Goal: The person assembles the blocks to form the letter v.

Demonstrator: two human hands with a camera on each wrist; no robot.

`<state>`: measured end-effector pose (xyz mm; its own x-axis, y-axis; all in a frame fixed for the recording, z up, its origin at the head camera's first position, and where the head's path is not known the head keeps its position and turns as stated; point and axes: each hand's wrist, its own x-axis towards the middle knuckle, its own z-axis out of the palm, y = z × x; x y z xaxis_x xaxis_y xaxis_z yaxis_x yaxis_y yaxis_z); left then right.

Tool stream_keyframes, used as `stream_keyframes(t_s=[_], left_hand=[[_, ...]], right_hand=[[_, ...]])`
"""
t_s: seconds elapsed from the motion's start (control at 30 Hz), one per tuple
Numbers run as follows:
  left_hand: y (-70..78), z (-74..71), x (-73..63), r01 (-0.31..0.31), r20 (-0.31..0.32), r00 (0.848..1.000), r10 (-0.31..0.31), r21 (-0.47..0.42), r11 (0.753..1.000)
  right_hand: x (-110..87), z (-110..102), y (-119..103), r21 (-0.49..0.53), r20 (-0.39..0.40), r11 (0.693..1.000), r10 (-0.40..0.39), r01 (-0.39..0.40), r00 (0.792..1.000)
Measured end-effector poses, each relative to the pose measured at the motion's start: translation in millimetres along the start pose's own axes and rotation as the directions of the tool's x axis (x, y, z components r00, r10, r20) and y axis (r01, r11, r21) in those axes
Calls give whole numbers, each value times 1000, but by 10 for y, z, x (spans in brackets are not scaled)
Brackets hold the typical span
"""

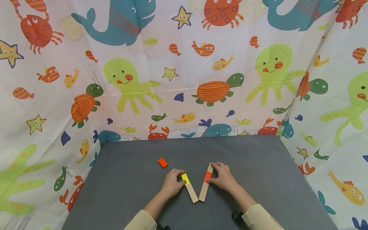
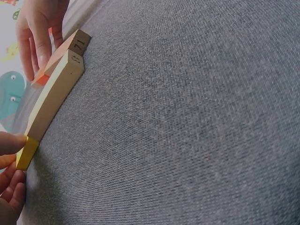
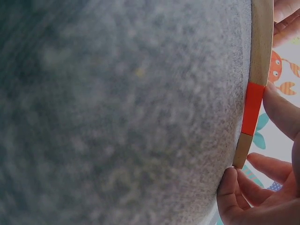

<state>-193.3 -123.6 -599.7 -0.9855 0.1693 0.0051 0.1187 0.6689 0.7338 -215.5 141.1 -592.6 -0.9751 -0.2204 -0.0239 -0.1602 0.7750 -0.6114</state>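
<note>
Two rows of small wooden blocks form a V, their near ends close together. My left hand [image 1: 172, 182] pinches the yellow block [image 1: 185, 179] between thumb and fingertips; it stands end to end with a long plain block [image 1: 192, 193]. In the right row an orange block [image 1: 207, 176] sits between a short plain block [image 1: 210, 167] and another long plain block [image 1: 203, 191]. My right hand [image 1: 224, 177] holds this row, the thumb by the orange block's near end and the fingertips at the short block's far end. Dark numbers mark the long blocks' ends in the left wrist view.
A loose orange block [image 1: 162, 162] lies beyond my left hand on the grey table [image 1: 129, 172]. Behind the table and along both sides hangs a curtain [image 1: 178, 111] printed with sea animals.
</note>
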Motion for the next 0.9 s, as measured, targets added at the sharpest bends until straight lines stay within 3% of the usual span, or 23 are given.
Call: stream_keyframes(t_s=[0.47,0.73,0.9], left_hand=[[-56,-5,17,-11,-17,1000,11,-6,1000],[-100,-92,54,-22,-119,993,23,16,1000],[-148,-182,87,5,-222,975,17,98,995]], right_hand=[[5,-2,-14,9,-1,1000,0,0,1000],[-4,5,-19,13,-3,1000,11,-11,1000],[-7,15,3,12,-4,1000,8,-8,1000]])
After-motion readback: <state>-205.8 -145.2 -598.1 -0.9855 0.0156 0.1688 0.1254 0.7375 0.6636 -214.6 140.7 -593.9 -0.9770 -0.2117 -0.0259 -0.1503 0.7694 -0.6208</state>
